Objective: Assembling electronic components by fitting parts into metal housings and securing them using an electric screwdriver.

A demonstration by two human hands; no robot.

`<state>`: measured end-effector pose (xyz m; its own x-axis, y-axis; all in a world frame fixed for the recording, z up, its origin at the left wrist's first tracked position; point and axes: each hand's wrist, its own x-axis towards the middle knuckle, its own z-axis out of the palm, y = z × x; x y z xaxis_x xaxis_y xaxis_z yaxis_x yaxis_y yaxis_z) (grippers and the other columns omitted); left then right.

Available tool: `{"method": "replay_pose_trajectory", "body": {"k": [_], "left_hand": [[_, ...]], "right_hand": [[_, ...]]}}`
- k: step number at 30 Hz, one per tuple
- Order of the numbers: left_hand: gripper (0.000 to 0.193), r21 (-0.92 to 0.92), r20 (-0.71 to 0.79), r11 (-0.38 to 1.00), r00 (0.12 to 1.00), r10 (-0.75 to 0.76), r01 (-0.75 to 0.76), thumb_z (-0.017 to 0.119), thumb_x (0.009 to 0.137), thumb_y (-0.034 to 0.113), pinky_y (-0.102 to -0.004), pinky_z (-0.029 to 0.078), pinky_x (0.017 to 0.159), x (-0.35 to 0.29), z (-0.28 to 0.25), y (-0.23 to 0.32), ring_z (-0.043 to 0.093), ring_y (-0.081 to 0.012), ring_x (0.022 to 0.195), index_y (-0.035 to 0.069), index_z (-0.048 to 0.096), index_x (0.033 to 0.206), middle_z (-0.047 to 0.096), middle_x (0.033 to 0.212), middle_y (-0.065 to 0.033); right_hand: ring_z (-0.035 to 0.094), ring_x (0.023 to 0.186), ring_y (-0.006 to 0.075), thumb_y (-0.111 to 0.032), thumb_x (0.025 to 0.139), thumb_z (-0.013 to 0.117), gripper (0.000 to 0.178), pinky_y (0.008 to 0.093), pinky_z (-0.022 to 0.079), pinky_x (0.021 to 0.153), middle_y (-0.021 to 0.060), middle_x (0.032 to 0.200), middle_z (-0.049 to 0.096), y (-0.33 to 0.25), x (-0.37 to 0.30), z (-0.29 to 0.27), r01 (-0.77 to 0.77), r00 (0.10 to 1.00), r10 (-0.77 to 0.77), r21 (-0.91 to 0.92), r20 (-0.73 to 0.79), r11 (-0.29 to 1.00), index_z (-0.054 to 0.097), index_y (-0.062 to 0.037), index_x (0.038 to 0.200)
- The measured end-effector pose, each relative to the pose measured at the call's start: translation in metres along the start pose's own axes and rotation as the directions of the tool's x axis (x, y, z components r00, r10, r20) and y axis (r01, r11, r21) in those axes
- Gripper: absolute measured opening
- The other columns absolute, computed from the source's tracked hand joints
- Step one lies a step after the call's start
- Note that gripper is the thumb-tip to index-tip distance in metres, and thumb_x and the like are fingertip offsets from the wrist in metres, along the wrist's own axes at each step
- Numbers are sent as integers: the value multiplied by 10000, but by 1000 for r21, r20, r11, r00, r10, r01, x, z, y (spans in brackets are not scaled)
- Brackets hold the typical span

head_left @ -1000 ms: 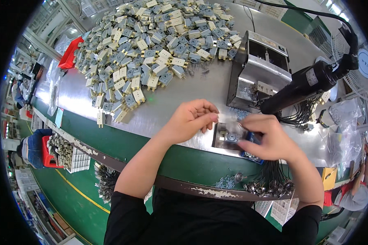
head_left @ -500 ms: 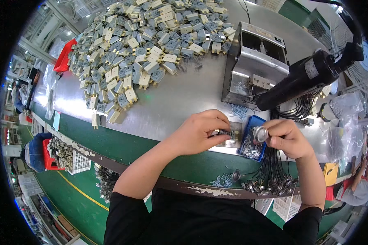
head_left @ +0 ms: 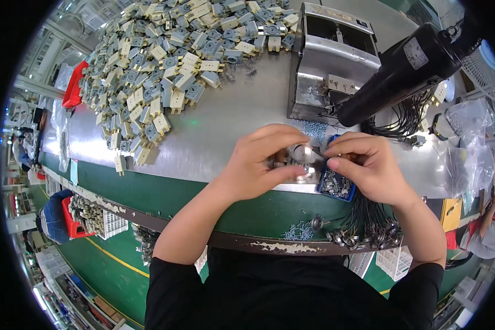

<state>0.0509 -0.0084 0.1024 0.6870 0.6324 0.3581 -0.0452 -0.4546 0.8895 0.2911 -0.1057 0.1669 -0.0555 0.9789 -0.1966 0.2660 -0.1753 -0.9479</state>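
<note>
My left hand curls, thumb and fingers closed round a small part mostly hidden by them, above a metal plate at the bench edge. A shiny round metal cap sits between my two hands, right at the left fingertips. My right hand is closed in a pinch on the cap's thin dark lead. Under the right hand is a blue tray of small metal pieces. Black cables with round metal ends lie over the green front edge below it.
A big heap of grey and cream plug-like housings covers the back left. Behind my hands stands a metal machine, with a black cylindrical tool slanting beside it. Loose screws lie near the front edge. A red bin stands far left.
My right hand has moved left and up, bringing the round metal cap from above the blue tray to the left fingertips. The view has shifted slightly.
</note>
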Motion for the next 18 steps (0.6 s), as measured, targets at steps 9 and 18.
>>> {"method": "replay_pose_trajectory", "body": {"k": [9, 18], "left_hand": [[399, 233, 62, 964, 991, 116, -128, 909, 774, 174, -398, 583, 926, 3, 1, -7, 742, -306, 1086, 33, 756, 1115, 763, 1158, -129], [336, 229, 94, 968, 992, 87, -107, 907, 777, 138, -396, 587, 936, -2, 10, -23, 732, -307, 1147, 23, 754, 1053, 764, 1173, -122]], "right_hand": [[677, 843, 166, 10, 929, 727, 127, 281, 523, 752, 122, 979, 730, 14, 8, 11, 193, 980, -199, -188, -13, 963, 748, 64, 1042], [727, 884, 346, 73, 891, 699, 140, 376, 580, 773, 194, 998, 728, 30, 3, 23, 293, 935, -352, -477, -37, 828, 752, 43, 1017]]}}
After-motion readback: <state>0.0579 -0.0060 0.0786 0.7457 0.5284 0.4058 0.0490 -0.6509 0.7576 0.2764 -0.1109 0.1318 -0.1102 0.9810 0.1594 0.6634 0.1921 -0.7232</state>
